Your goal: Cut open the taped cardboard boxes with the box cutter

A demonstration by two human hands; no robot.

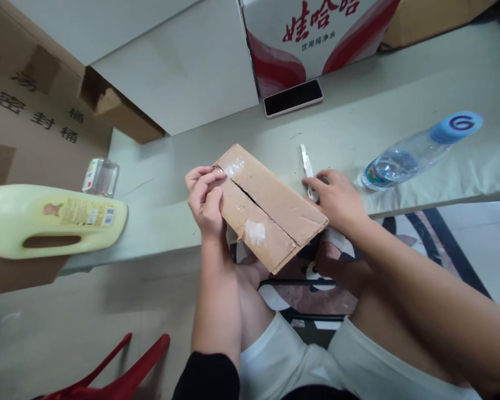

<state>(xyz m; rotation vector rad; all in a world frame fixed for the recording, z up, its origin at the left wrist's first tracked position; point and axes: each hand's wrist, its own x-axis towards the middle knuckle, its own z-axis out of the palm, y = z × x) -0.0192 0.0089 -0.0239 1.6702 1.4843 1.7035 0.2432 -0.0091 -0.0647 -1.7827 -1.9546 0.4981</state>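
A small brown cardboard box [270, 194] is tilted over the table's front edge, with a slit along the seam of its top face and bits of clear tape on it. My left hand [207, 200] is closed on the box's left end, fingers over the top. Just right of the box, my right hand [337, 197] has its fingers at the lower end of a white utility knife [305, 161], whose blade is out and points away from me. The thumb of that hand is mostly hidden.
A phone [294, 98] lies before a red-and-white carton [316, 39]. To the right, a water bottle [416, 153] lies on its side. A yellow jug [54, 222] and a small clear container [101, 176] are on the left. A red stool [129, 372] stands on the floor.
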